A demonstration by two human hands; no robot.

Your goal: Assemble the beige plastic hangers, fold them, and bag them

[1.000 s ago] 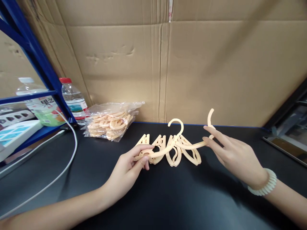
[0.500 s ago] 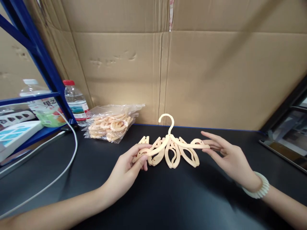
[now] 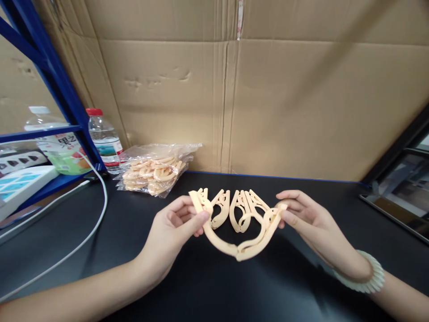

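Observation:
Between my hands is a cream plastic folding hanger [image 3: 219, 243], its two arms bent up into a U and its hook turned inward along the right arm. My left hand [image 3: 174, 228] pinches the left arm's end between thumb and fingers. The tip of the right arm sits between the thumb and fingers of my right hand [image 3: 310, 221], which wears a pale beaded bracelet [image 3: 363, 273] at its wrist. Just behind, several folded hangers [image 3: 239, 214] of the same kind lie in a row on the black table [image 3: 214, 290], partly hidden by the held one.
A clear plastic bag of hangers [image 3: 154, 172] lies at the back left, beside a red-capped water bottle [image 3: 105, 143]. A blue shelf frame [image 3: 50, 71] and a white cable [image 3: 100, 223] are at left. A cardboard wall [image 3: 301, 98] stands behind; a dark-framed panel [image 3: 398, 192] is at right.
The held hanger was spread wide with its hook standing up. Now its arms are folded upward, its middle has dropped toward me, and the hook lies inward.

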